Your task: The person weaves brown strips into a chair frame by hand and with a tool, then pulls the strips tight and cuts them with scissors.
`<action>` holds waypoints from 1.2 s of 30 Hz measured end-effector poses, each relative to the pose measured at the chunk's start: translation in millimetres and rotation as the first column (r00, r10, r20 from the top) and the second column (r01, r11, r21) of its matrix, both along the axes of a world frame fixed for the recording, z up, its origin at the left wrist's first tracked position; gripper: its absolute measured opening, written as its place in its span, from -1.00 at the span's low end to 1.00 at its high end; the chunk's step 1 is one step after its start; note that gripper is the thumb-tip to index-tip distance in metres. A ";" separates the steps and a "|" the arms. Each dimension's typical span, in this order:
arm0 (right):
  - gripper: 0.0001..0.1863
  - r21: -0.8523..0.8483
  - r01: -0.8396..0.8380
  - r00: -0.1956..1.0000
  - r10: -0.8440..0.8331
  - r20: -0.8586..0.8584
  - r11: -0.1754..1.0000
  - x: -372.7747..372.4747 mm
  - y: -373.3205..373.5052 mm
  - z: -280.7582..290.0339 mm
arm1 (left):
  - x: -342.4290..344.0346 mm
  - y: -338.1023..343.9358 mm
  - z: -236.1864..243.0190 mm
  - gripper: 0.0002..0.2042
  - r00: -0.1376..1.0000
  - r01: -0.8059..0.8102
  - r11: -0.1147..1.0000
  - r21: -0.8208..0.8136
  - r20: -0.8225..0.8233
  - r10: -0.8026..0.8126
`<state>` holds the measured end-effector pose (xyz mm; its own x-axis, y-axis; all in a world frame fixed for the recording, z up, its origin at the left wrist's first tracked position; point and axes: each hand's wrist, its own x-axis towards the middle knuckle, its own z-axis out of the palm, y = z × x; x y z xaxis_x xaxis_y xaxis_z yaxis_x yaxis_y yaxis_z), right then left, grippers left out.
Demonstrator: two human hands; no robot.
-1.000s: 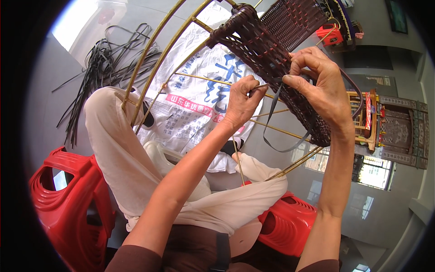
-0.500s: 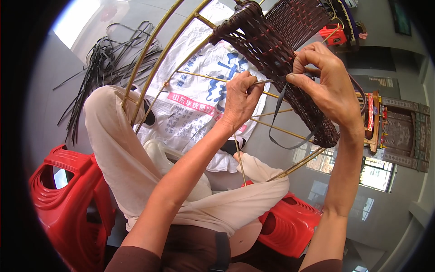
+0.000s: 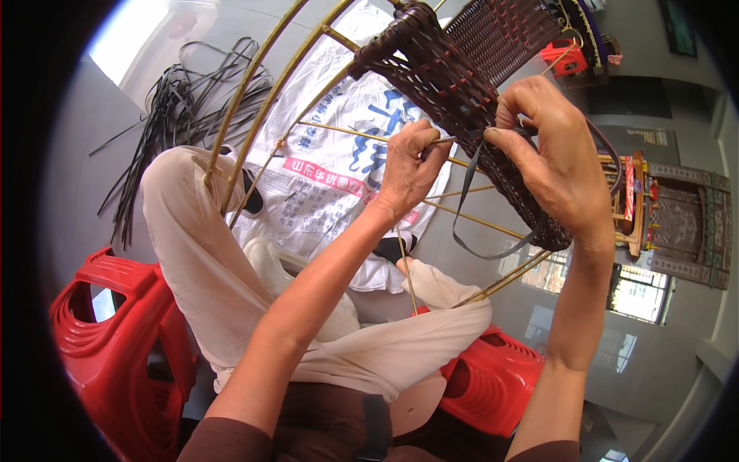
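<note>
A dark brown woven panel is wrapped on a frame of brass-coloured metal rods in front of me. My right hand pinches a flat dark weaving strip against the panel's right side. The strip hangs below in a loose loop. On the panel's other side, my left hand is closed on a thin, stiff grey piece that points to the weave; whether it is a tool or a strip end I cannot tell. A wider woven section of the same brown lies behind.
A heap of loose dark strips lies on the grey floor at left. Beneath the frame is a white printed sack. Red plastic stools stand at left and under my right leg. Carved wooden furniture is at far right.
The frame with its woven panel has shifted slightly left. My right hand keeps its pinch on the strip, whose loop has swung a little lower. My left hand has barely moved.
</note>
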<state>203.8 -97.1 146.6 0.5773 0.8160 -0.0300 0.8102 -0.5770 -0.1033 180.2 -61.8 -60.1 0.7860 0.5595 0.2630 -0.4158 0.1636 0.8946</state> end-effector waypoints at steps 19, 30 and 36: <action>-0.83 -0.148 -0.046 0.988 0.066 0.137 0.988 -3.0 10.8 4.8 | 1.5 -2.3 -1.3 -0.78 1.000 -0.027 1.000 0.007 0.007 0.027; -0.86 -0.237 0.014 0.977 0.038 0.211 0.971 -13.6 21.1 1.0 | 0.5 2.8 -1.9 -0.80 0.983 -0.181 0.968 0.176 -0.006 0.185; -0.86 -0.243 -0.050 0.975 0.100 0.198 0.969 -12.5 21.8 3.7 | 0.1 9.0 -3.9 -0.81 0.987 -0.152 0.964 0.217 -0.021 0.161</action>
<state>191.3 -75.3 150.3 0.5286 0.8414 -0.1126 0.8411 -0.5012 0.2032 180.3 -52.8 -64.0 0.7049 0.6105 0.3612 -0.3857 -0.0974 0.9174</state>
